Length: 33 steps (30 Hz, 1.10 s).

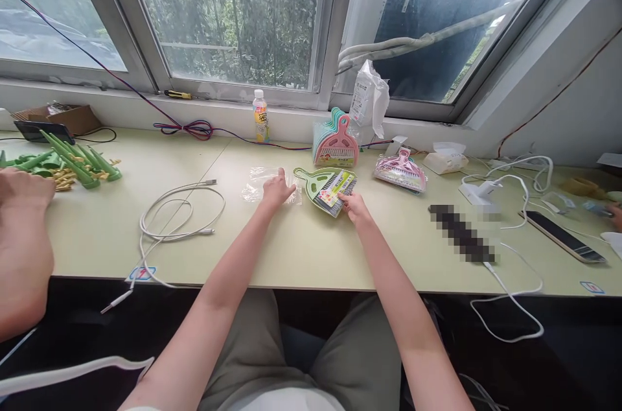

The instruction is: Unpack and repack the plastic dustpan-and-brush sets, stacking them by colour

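Observation:
A small green dustpan [311, 180] with a brush and a printed label card [335, 188] lies on the pale green table [301, 242] in front of me. My right hand [354, 205] pinches the near edge of that set. My left hand [276, 190] rests with its fingers curled on a clear plastic bag [258, 185] just left of the dustpan.
A stack of pink and teal dustpans [336, 139] stands behind, with a bagged pink set [401, 171] to its right. A white cable [179, 213] coils at left. Another person's arm [22, 236] is at far left beside green parts [72, 161]. A bottle [261, 116], charger and phone [564, 237] lie around.

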### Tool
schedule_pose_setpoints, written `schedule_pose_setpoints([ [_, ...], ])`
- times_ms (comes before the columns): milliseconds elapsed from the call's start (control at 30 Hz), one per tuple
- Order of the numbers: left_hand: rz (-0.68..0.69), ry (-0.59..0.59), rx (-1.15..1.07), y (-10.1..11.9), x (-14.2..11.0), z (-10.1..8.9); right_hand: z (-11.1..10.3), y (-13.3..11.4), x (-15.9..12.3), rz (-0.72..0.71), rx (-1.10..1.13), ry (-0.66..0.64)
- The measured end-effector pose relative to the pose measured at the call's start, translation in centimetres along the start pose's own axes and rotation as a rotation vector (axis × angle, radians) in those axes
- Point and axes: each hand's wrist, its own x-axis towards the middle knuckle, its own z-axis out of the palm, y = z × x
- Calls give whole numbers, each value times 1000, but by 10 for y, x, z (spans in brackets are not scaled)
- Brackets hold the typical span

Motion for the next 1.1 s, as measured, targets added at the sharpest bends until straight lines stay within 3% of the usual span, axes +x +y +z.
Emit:
schedule_pose_setpoints([
  [200, -72, 3, 212, -5, 2, -7, 3, -1, -7, 8, -22, -104],
  [433, -95, 247, 65, -11, 2, -24, 15, -4, -27, -4, 2, -248],
  [600, -11, 323, 74, -8, -2, -23, 15, -9, -30, -28, 9, -173],
  [800, 85, 416, 51, -5, -1, -12, 9, -9, -27, -200, -38, -73],
  [967, 283, 522, -60, 5, -4, -2, 14, -6, -30, -178, -79, -175],
  [1100, 422, 483, -204, 20, -14, 0, 22, 0, -34, -165, -47, -246],
])
